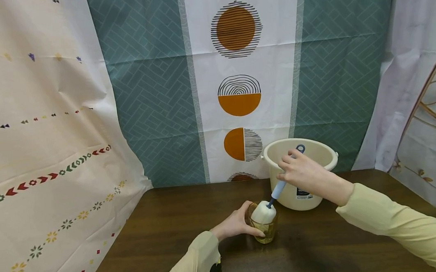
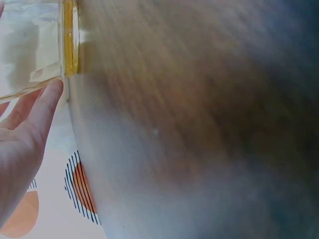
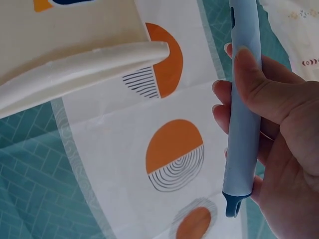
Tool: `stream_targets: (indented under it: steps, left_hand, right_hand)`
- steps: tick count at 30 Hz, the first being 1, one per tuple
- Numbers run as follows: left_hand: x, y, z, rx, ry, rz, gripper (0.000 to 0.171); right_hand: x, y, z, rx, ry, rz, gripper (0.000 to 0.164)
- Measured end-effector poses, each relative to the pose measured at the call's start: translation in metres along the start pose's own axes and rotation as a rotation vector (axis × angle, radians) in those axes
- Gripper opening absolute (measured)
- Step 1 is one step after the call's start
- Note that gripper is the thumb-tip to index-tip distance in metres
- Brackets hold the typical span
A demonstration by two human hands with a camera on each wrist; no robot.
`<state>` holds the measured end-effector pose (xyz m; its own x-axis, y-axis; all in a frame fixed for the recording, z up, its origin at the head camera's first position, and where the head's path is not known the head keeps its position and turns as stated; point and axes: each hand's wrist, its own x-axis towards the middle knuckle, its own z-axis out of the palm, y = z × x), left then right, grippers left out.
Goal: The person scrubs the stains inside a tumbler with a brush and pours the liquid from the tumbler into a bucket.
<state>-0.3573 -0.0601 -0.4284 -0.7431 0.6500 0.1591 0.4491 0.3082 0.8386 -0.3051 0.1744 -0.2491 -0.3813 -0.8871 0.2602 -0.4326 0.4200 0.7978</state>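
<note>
My left hand point(image 1: 237, 223) grips an amber glass point(image 1: 264, 234) from its left side, thumb across the front and fingers round the back. In the left wrist view the glass base point(image 2: 71, 37) shows beside the fingertips, over the table. A white sponge head point(image 1: 264, 213) sits partly inside the glass, its top above the rim. It belongs to a cup brush whose blue handle point(image 3: 243, 124) slants up to the right. My right hand point(image 1: 301, 170) holds that handle near its upper end, with the thumb along it and the fingers wrapped behind, below the hanging loop point(image 1: 300, 148).
A cream bucket point(image 1: 299, 205) stands on the dark wooden table point(image 1: 163, 221) just behind the brush and under my right hand. Its rim point(image 3: 84, 69) crosses the right wrist view. Patterned cloths point(image 1: 153, 94) hang behind the table and at both sides.
</note>
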Motion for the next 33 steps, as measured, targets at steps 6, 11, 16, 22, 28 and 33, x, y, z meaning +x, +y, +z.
stream_targets:
  steps: [6,11,16,22,28,33]
  left_hand:
    - [-0.001,0.001,0.000,-0.001,-0.003,-0.017,0.066]
    - [-0.001,0.001,0.000,0.000,-0.008,-0.015,0.067]
    - [0.000,0.001,-0.001,-0.004,-0.009,-0.017,0.067]
    - [0.000,0.002,-0.002,-0.014,-0.013,-0.019,0.068]
    - [0.000,0.002,-0.002,0.000,-0.016,-0.007,0.067]
    - [0.000,0.001,-0.002,0.008,-0.013,0.006,0.067]
  right_hand:
    - [0.002,-0.007,0.007,-0.009,-0.011,-0.017,0.023]
    - [0.004,-0.010,0.009,-0.019,-0.030,-0.031,0.023]
    - [0.006,-0.012,0.011,-0.027,-0.028,-0.030,0.022]
    - [0.006,-0.012,0.009,-0.035,-0.039,-0.032,0.024]
    - [0.004,-0.010,0.005,-0.025,-0.045,-0.044,0.027]
    - [0.003,-0.006,0.002,0.002,-0.026,-0.032,0.027]
